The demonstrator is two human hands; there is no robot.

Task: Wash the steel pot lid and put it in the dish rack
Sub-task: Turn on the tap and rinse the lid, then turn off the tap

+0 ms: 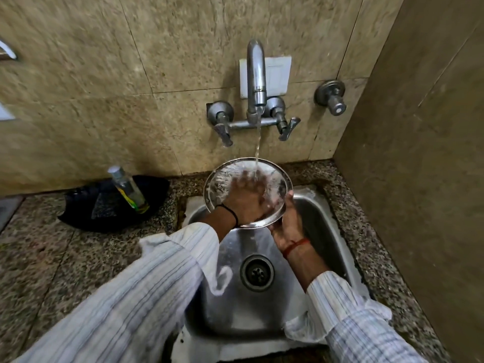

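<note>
A: What grips the steel pot lid (222, 179)?
B: The right hand (286, 224) clasps its lower rim from beneath; the left hand (245, 199) lies flat, fingers spread, on its face.
A: And around that grip?
B: Tap (256, 82) water falls from above; the sink (322, 221) lies below.

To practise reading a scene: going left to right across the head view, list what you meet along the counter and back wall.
Black tray → clear bottle → steel pot lid under the tap → round wall valve.
</note>
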